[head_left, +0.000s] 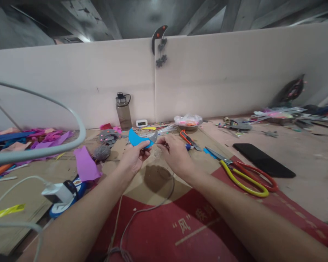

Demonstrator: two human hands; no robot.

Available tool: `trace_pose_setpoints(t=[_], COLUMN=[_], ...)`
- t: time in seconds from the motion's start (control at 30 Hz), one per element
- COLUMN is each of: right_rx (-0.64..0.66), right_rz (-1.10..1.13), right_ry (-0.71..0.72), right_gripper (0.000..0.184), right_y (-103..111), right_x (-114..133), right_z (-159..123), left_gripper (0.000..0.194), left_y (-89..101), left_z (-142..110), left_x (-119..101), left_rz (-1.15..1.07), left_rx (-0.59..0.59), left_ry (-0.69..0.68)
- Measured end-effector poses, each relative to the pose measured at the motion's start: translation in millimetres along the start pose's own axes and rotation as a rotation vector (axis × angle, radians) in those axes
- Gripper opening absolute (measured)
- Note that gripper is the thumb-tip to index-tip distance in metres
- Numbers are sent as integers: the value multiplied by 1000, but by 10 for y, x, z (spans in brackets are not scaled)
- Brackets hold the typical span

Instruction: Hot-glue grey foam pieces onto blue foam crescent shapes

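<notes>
A blue crescent-shaped piece (138,139) with a grey tip is pinched between the thumb and fingers of my left hand (135,155). My right hand (175,151) is closed at the grey tip, its thumb and fingertips pressed together on a thin grey strand of yarn (172,187). This strand trails below that hand and curves over the red printed sheet toward me. Exactly how the yarn meets the tip is too small to make out. Left of my hands lies a ball of grey yarn (101,153).
Scissors (243,173) with red and yellow handles lie at right beside a black phone (264,160). Behind my right hand is an orange utility knife (190,140). A bottle (123,112) stands by the partition. Purple scraps (87,163), a plug (58,193) and a pale cable (79,127) occupy the left.
</notes>
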State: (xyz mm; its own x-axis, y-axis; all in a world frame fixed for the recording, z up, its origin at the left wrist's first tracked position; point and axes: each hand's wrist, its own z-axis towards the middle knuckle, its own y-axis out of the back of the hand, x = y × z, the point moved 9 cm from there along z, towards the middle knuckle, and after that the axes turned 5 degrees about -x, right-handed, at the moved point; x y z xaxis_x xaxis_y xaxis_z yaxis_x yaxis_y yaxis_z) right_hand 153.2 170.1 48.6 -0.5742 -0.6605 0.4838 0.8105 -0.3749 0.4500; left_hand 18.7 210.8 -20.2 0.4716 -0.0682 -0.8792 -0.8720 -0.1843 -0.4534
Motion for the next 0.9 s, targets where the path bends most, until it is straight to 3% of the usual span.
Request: trace_pose_setpoints(t=[0.57,0.9], right_rx=[67,81], right_rz=[-258,-171], right_ry=[204,122], right_gripper=[21,12], right_y=[-26,45], right_x=[64,27], right_z=[-37,-1], left_gripper=[24,32], left_y=[-90,-148], left_z=[-88,-122], left_x=[-95,-127], left_rz=[246,449], left_rx=[51,109], left_ry=[-186,-266])
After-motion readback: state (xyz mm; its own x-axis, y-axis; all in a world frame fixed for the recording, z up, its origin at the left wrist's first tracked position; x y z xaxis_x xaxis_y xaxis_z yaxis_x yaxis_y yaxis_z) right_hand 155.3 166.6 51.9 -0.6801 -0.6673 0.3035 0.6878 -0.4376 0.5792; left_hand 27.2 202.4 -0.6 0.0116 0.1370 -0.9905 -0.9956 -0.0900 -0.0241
